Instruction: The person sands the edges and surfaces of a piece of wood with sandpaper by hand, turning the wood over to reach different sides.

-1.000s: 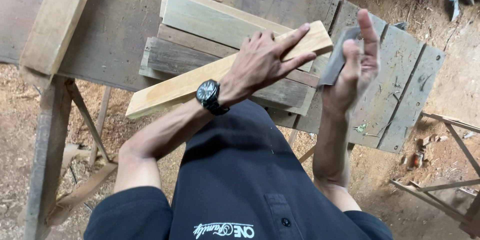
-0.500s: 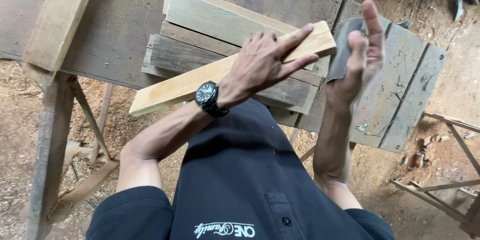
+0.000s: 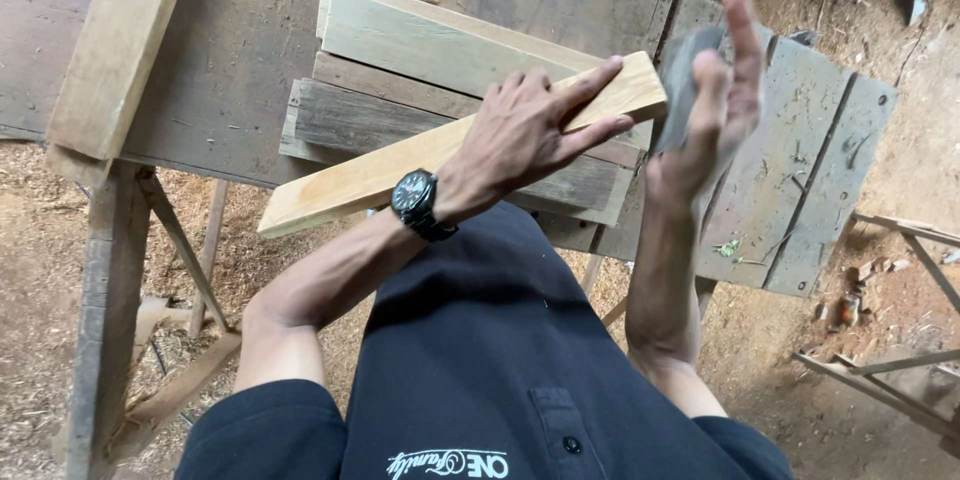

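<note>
- Far left: pale beam [image 3: 120, 45] lies along bench [image 3: 230, 60], lengthwise, one end over the edge; trestle leg [image 3: 105, 320] below, sawdust on ground.
- Centre-left: stack of grey weathered boards [image 3: 400, 90] on bench top; light plank [image 3: 350, 185] rests diagonally across stack, near end overhanging toward the person.
- Centre: L hand [image 3: 525, 135], watch [image 3: 415, 202] at wrist, lies flat on plank's far half w/ fingers spread, pressing it down; not clenched, not wrapped round.
- Right of centre: R hand [image 3: 710, 110] raised just beside plank's far end, fingers extended upward, motion-blurred. A dark flat object [image 3: 685, 70] sits against the palm; whether it is gripped or merely behind the hand cannot be told.
- Change vs. 1 s ago: L hand and plank hold same pose, approx.; R hand sits higher and more upright, blur heavier, so it appears mid-stroke near plank end while L hand steadies.
- Right: slatted grey panel [image 3: 800, 170] adjoining bench; scrap sticks [image 3: 900, 380] on ground beyond.
- Containers: none in view.
</note>
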